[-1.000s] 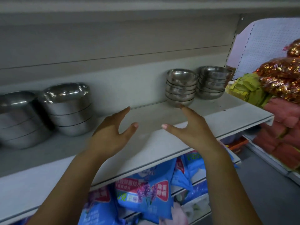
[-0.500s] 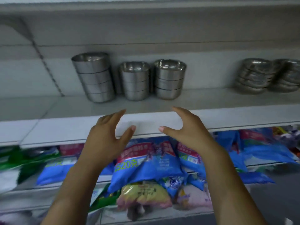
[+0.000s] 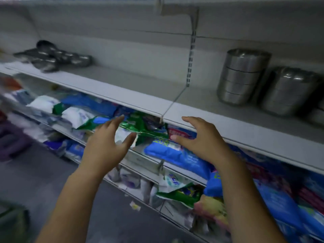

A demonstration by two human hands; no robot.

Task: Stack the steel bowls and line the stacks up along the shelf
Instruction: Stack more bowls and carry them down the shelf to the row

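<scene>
A loose, blurred heap of steel bowls (image 3: 52, 57) lies at the far left of the grey shelf (image 3: 122, 92). At the right stand two upright stacks of steel bowls, a taller one (image 3: 242, 76) and a wider one (image 3: 287, 92) beside it. My left hand (image 3: 107, 142) and my right hand (image 3: 201, 137) hover in front of the shelf's front edge, palms facing each other, fingers spread and relaxed. Neither hand holds anything. Both are well short of the bowls.
A slotted metal upright (image 3: 192, 50) divides the shelf's back wall. Below the shelf, lower shelves hold blue bags (image 3: 175, 153), green bags (image 3: 140, 125) and white bags (image 3: 75, 114). Grey floor (image 3: 35, 172) lies at the lower left.
My view has swung left along the shelf: the upright stacks moved to the right of the frame and a loose heap of bowls came into sight at the left. Both hands stay raised and empty.
</scene>
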